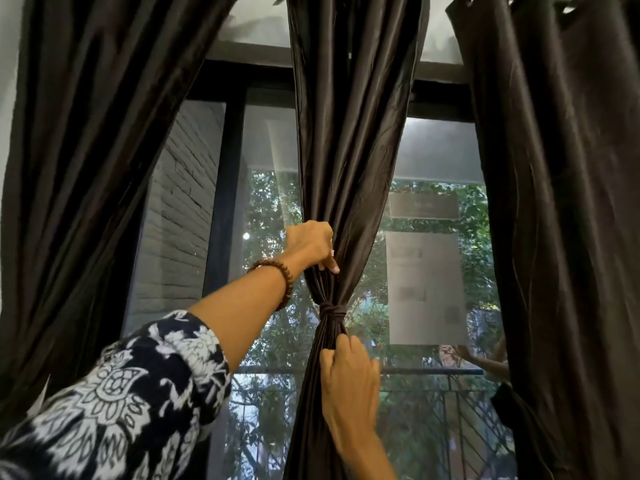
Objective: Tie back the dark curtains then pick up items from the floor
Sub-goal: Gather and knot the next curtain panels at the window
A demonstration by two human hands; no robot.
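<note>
A dark curtain [79, 161] hangs down the left side of the frame, drawn aside from a black-framed window [225, 140]. Through the glass at left centre, a grey brick wall [180, 209] shows, with green leaves further right.

From the lower left, an arm in a navy and white patterned sleeve [117, 403] reaches up toward the centre. A brown bead bracelet [278, 277] circles its wrist. This left hand [310, 245] grips the gathered folds of the middle curtain [349, 133], with fingers curled into the fabric just above a tie.

The middle curtain runs from the top centre of the frame to the bottom. It is cinched at the centre by a dark knotted tie [331, 310], so it narrows there and flares above and below.

The right hand [348, 379] comes up from the bottom centre and holds the bunched fabric just below the tie, with thumb and fingers wrapped around it. The two hands are apart, one above the knot and one below.

Right of centre, pale paper sheets [424, 289] show on the glass, and a metal railing [433, 403] crosses lower down outside. A third dark curtain [561, 220] fills the right side of the frame.
</note>
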